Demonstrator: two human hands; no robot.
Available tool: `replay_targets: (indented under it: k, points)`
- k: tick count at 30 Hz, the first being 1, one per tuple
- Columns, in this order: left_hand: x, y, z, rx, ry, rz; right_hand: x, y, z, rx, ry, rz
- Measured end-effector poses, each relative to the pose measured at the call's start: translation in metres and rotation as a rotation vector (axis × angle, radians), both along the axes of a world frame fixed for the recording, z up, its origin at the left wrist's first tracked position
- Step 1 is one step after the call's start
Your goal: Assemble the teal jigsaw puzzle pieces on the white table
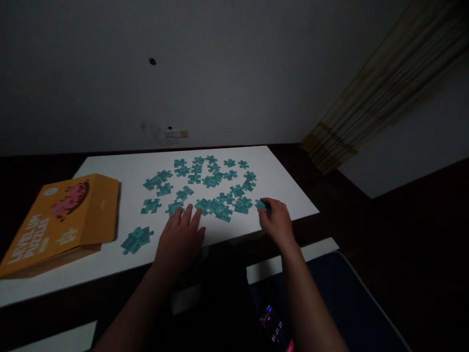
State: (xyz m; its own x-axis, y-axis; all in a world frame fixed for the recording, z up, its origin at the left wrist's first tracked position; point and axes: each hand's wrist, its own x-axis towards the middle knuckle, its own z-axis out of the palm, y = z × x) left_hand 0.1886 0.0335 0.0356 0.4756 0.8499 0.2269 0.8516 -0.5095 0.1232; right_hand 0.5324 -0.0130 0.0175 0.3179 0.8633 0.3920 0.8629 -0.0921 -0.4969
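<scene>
Teal jigsaw puzzle pieces (pixel 210 181) lie scattered over the white table (pixel 278 181), several of them overlapping. My right hand (pixel 276 218) is closed at the right of the spread, thumb and fingers pinching a puzzle piece (pixel 260 204) at the tabletop. Near the front edge, my left hand (pixel 182 237) rests with its fingers stretched out. Its fingertips reach the nearest pieces, one puzzle piece (pixel 174 208) lying just beyond them. Off to the left sits a small overlapping pile of puzzle pieces (pixel 137 239).
An orange puzzle box (pixel 73 215) with its flap raised lies on the table's left end. Below the front edge, a phone (pixel 273 325) with a lit timer lies on a dark blue seat (pixel 340 303). A wall stands behind the table; a curtain (pixel 366 93) hangs at right.
</scene>
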Motion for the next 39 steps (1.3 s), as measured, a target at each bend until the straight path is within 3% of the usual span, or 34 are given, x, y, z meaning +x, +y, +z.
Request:
replay_targets:
  k: [4,9,12,16,19,21,23,26,29,34,37,39]
  points:
    - [0.018,0.010,-0.005,-0.029,-0.007,-0.022,-0.001,0.007,0.010,0.002,-0.073,-0.039]
    - [0.030,0.025,-0.007,-0.072,-0.049,-0.073,-0.031,0.023,0.019,-0.036,-0.064,0.186]
    - [0.029,0.026,-0.009,-0.083,-0.043,-0.092,-0.042,0.034,0.018,-0.049,0.002,0.194]
    - [0.026,0.021,-0.009,-0.081,-0.085,-0.082,-0.026,0.047,0.017,0.045,0.287,0.124]
    - [0.025,0.017,-0.007,-0.070,-0.125,-0.081,0.003,0.057,0.018,0.116,0.431,-0.031]
    - [0.024,0.015,-0.005,-0.072,-0.136,-0.101,0.019,0.063,0.020,0.116,0.355,-0.106]
    - [0.021,0.011,-0.005,-0.078,-0.142,-0.128,0.027,0.064,0.021,0.089,0.179,-0.087]
    - [0.014,0.005,-0.008,-0.071,-0.157,-0.152,0.014,0.055,0.021,0.063,-0.065,0.061]
    - [0.009,-0.003,-0.011,-0.063,-0.163,-0.170,-0.012,0.038,0.016,-0.029,-0.178,0.230]
    - [0.009,-0.011,-0.011,-0.074,-0.198,-0.195,-0.031,0.032,0.005,-0.110,-0.165,0.255]
    - [-0.001,-0.012,-0.013,-0.011,-0.302,-0.216,-0.032,0.034,0.017,-0.119,-0.056,0.255]
    - [-0.021,-0.012,-0.015,0.064,-0.372,-0.213,-0.042,0.032,0.032,-0.106,-0.017,0.294]
